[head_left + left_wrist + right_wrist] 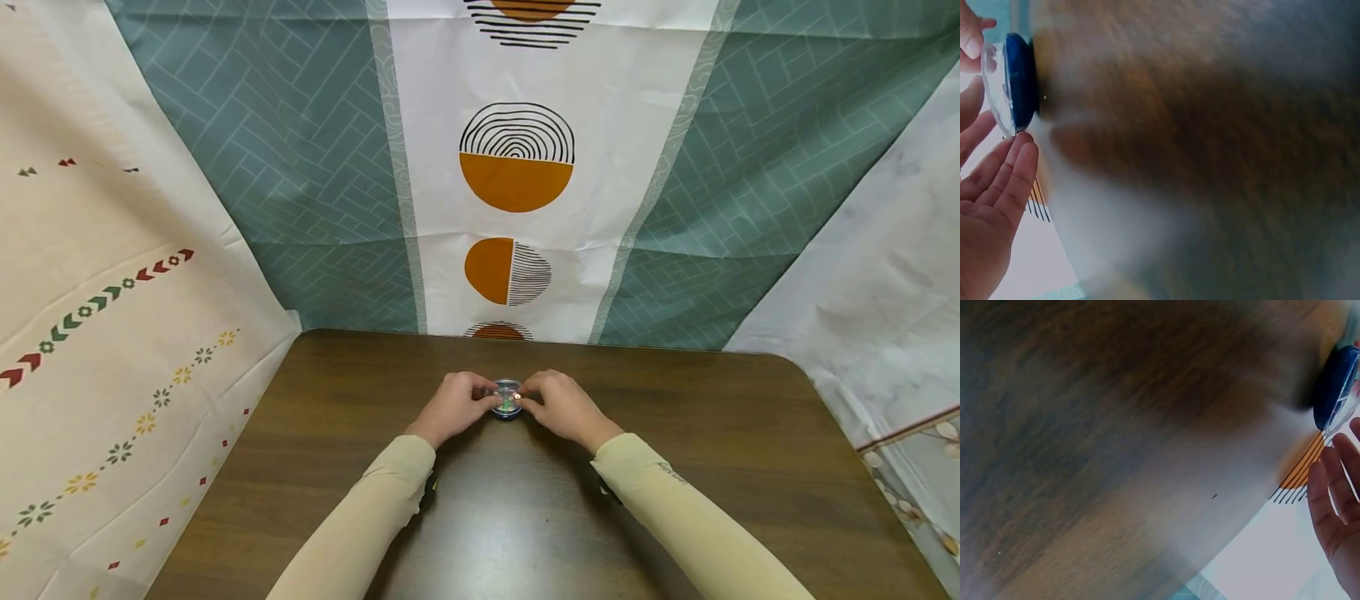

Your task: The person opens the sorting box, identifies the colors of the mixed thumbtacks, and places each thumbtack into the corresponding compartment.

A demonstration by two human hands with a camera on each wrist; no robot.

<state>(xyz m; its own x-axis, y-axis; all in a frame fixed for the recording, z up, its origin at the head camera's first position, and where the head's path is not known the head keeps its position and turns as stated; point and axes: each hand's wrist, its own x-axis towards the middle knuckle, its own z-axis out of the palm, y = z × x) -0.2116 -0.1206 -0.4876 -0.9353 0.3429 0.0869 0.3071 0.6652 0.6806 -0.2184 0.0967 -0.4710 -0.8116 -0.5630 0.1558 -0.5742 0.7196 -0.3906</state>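
A small round case with a clear lid and bright, multicoloured bits inside sits toward the table's far edge. In the left wrist view its dark blue base faces the tabletop and the clear lid is on the other side. My left hand holds the case's left edge between thumb and fingers. On the opposite edge, my right hand grips with thumb and fingertips. Fairly straight fingers of the right hand reach the case's rim in the right wrist view.
The brown wooden table has rounded far corners. Behind it hangs a patterned cloth in green and white with orange shapes. A cream printed cloth borders the left side, and a pale marbled cloth borders the right.
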